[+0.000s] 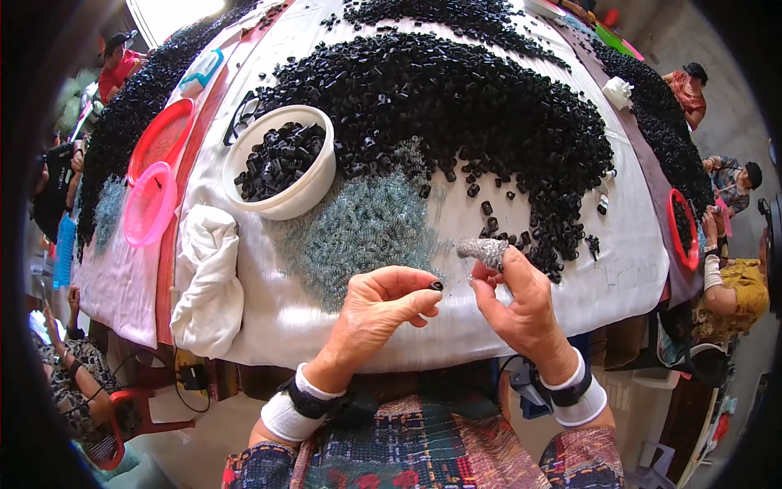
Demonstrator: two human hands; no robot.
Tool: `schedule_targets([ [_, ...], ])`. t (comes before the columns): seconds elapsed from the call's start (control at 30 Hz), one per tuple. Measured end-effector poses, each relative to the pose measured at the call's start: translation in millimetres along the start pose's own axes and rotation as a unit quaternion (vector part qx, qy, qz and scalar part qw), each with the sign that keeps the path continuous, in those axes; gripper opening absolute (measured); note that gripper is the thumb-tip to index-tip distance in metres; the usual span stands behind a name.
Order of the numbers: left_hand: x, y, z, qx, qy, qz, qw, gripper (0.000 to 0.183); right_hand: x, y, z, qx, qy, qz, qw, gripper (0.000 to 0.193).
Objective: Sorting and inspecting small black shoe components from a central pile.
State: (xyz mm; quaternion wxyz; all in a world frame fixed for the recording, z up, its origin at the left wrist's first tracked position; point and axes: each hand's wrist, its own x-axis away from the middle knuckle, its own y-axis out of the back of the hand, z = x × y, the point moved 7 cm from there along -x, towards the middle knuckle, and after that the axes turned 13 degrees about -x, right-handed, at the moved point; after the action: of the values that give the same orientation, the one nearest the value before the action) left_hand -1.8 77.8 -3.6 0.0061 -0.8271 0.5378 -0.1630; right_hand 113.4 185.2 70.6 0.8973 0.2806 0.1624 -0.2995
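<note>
My left hand (371, 314) pinches a small black plastic piece (436, 285) between thumb and fingertips, just above the near part of the white cloth. Close by on the right is my right hand (525, 310), its index finger wrapped in a grey covering (482, 251). The thumb and fingers of that hand are curled together; a tiny pale bit shows at their tips, too small to name. Beyond my hands lies a heap of small metal springs (358, 232). A large pile of black plastic pieces (456, 98) spreads behind it, with loose ones near my right hand.
A white bowl (281, 209) of black pieces stands left of the springs, beside dark-framed glasses (242, 116). A bunched white cloth (208, 281) lies at the near left. Red (160, 143) and pink (151, 204) baskets sit farther left. Several people work around neighbouring tables.
</note>
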Motion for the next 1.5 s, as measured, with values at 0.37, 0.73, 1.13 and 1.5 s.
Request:
schedule_targets([
  [0.37, 3.7, -14.8, -12.9, -0.064, -0.064, -0.030, 0.995, 0.018, 0.7, -2.0, 20.9, -0.039, 0.036, 0.022, 0.998, 0.023],
  [0.73, 6.2, -12.0, -7.9, -0.080, -0.080, -0.051, 0.992, 0.021, 8.1, -5.7, 21.0, -0.011, 0.030, 0.034, 0.999, 0.027],
  [1.13, -1.5, -11.7, 3.2, 0.021, -0.062, -0.011, 0.998, 0.022, 9.0, -10.1, 11.3, -0.018, 0.034, 0.004, 0.999, 0.029],
  [1.5, -5.9, -4.9, 5.1, 0.034, -0.037, 0.001, 0.999, 0.021, -37.1, 63.3, -70.1, 0.129, -0.100, -0.088, 0.983, 0.020],
])
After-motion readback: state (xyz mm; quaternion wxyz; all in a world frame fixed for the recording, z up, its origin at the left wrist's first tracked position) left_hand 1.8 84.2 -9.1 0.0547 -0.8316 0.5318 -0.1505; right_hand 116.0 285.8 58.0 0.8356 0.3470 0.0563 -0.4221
